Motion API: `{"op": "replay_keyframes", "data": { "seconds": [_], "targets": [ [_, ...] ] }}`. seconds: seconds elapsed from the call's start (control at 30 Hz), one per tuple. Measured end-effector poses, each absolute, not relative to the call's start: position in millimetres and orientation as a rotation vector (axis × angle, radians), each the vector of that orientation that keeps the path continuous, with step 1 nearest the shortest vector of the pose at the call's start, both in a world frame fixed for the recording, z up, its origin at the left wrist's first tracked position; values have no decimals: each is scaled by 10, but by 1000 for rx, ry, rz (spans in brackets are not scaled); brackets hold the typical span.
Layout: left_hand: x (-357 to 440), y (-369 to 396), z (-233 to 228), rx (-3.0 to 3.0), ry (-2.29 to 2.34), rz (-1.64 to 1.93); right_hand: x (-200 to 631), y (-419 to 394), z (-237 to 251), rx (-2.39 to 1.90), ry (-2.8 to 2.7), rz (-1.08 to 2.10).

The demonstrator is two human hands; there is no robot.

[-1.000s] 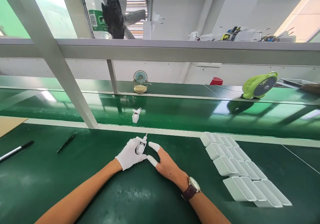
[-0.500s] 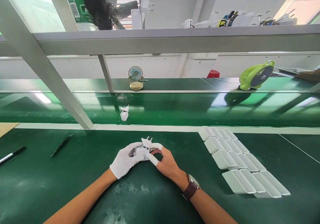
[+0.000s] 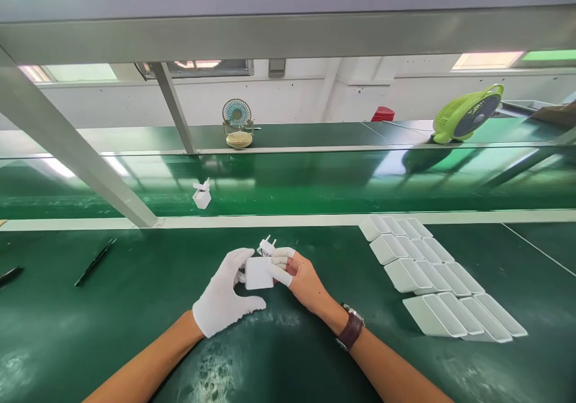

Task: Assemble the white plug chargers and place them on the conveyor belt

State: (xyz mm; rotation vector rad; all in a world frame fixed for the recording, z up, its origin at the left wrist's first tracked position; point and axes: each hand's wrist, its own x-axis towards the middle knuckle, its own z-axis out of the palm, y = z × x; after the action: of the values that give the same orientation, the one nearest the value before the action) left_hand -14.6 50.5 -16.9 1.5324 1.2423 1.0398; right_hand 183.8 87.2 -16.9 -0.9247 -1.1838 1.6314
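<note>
My right hand (image 3: 302, 277), with white finger cots on the thumb and fingers, grips a white plug-in charger housing (image 3: 259, 273) by its right edge. A small plug piece with two metal pins (image 3: 267, 247) stands out beyond the housing's far edge, with a bit of wire by it. In a white glove, my left hand (image 3: 227, 292) curves around the housing's left side. Its thumb is spread away from the housing, and some fingertips are at or behind the left edge; whether they touch is unclear.
Rows of white open housings (image 3: 443, 277) lie on the green bench (image 3: 135, 307) at right. Two pens, one a black pen (image 3: 95, 262), lie left. Another charger (image 3: 202, 194) sits on the green belt (image 3: 288, 181). Beyond are a small fan (image 3: 237, 121) and a green fan (image 3: 468, 115). A metal beam (image 3: 288, 34) crosses above.
The housing has turned so its flat white face shows. My left thumb has come off it and spread toward me, while my right hand keeps its grip. The camera view has tilted down.
</note>
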Motion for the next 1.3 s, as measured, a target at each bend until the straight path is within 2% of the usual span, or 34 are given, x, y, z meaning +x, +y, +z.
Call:
{"op": "replay_keyframes", "data": {
  "seconds": [0.4,1.3],
  "targets": [
    [-191,519,-166,1261,1432,1059,1880,877,-146,-765,-1136,1941],
    [-187,517,-179,1463,1580,978,1892,865,-147,-771,-1256,1827]
  ]
}}
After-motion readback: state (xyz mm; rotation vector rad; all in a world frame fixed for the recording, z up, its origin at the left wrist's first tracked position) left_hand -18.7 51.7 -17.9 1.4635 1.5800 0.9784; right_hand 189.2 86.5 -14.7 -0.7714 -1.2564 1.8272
